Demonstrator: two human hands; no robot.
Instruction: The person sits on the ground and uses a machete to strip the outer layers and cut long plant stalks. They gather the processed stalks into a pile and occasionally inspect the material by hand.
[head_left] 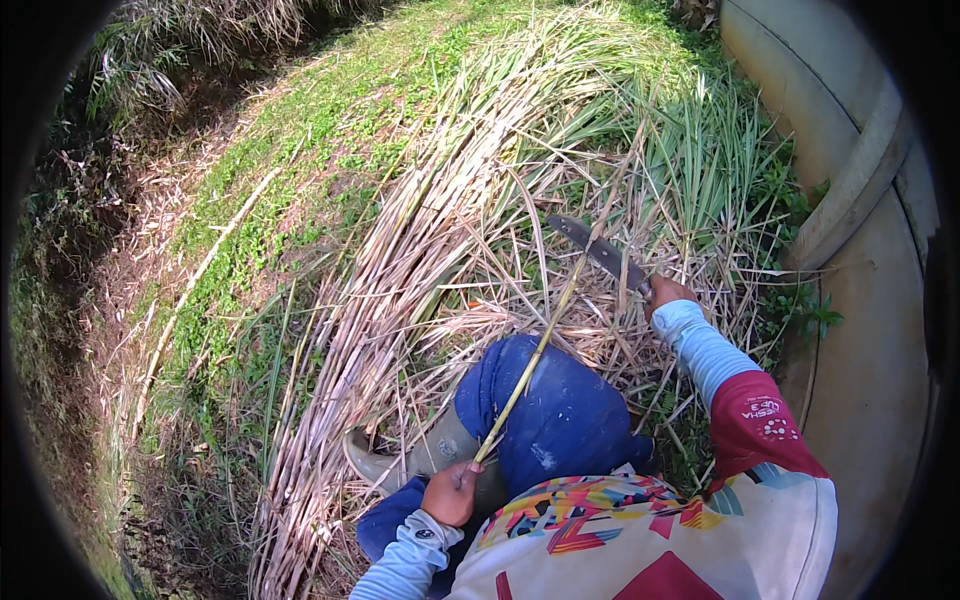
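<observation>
My left hand (452, 492) grips the lower end of a long thin yellowish cane stalk (545, 335), which runs up and to the right over my blue-trousered knee toward the dry grass. In my right hand (665, 293) is the handle of a dark-bladed machete (598, 249); its blade points up and left, and its edge lies against the stalk among the leaves. Both arms wear light blue sleeves. My rubber boot (405, 458) rests on the cut stalks beside my left hand.
A thick swathe of cut dry cane stalks and leaves (400, 270) lies from the upper middle to the lower left. Green shoots (700, 160) stand at the right beside a pale curved concrete wall (860, 300). Low grass and a shaded ditch (90, 250) lie to the left.
</observation>
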